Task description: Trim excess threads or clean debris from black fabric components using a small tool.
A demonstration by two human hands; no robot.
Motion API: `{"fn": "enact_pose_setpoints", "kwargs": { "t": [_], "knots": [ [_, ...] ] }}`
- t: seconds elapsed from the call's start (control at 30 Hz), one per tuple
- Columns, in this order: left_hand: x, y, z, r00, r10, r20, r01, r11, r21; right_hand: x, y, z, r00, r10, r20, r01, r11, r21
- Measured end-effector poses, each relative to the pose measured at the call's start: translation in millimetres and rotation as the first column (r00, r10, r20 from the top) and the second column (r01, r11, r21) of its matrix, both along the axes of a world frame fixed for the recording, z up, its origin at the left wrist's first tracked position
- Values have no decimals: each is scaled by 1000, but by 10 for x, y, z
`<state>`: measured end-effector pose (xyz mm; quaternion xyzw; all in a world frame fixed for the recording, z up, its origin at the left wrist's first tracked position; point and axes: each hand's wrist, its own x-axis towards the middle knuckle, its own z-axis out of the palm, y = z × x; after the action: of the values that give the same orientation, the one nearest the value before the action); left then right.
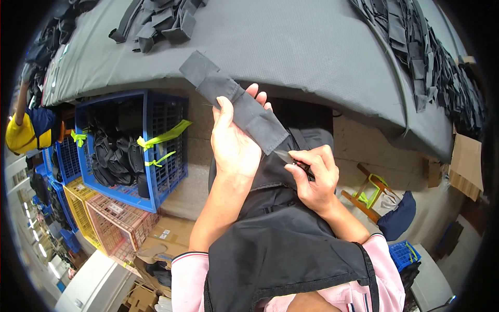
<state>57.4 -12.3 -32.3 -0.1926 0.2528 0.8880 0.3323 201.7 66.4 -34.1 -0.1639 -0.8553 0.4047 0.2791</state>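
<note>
My left hand [234, 138] holds up a long dark grey fabric strap piece [234, 101] with stitched sections, tilted from upper left to lower right. Its lower end hangs near my right hand [312, 177], which grips a small pair of black snips [301, 166] with the thin blade tip touching the strap's lower edge. Both hands hover over my black apron [280, 244], in front of the edge of a grey padded table [291, 47].
Piles of black strap pieces [156, 21] lie at the table's top left and along its right side [431, 57]. A blue crate [130, 145] of black items stands to the left on the floor, beside yellow and pink crates [104, 218]. Cardboard boxes [161, 234] sit below.
</note>
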Motion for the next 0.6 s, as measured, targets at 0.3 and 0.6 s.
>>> {"fn": "enact_pose_setpoints", "kwargs": {
  "t": [0.3, 0.6],
  "knots": [
    [18, 50, 47, 999, 17, -48, -20, 998, -55, -39, 23, 50, 996, 51, 67, -55, 997, 59],
    [9, 55, 42, 986, 75, -152, -92, 990, -104, -39, 18, 34, 999, 29, 33, -35, 983, 180]
  ]
}}
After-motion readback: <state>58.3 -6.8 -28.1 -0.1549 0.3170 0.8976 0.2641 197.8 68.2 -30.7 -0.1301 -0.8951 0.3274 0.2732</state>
